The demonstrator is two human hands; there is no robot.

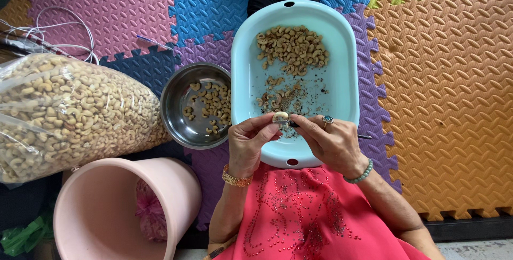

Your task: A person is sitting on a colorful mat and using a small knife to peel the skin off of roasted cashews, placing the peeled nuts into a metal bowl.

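My left hand (247,141) pinches a pale cashew nut (280,116) between thumb and fingers, over the near end of a light blue oval tub (243,73). My right hand (334,141), with a ring and a bead bracelet, holds a small dark tool (294,124) against the nut. In the tub lie a heap of unpeeled cashews (293,49) at the far end and loose skins and bits (283,97) in the middle. To the left of the tub, a steel bowl (179,97) holds several peeled cashews.
A large clear plastic bag of cashews (69,113) lies at the left. A pink bucket (115,209) with a pink bag inside stands at the lower left. Coloured foam floor mats (443,94) cover the ground. White cables (59,30) lie at the upper left.
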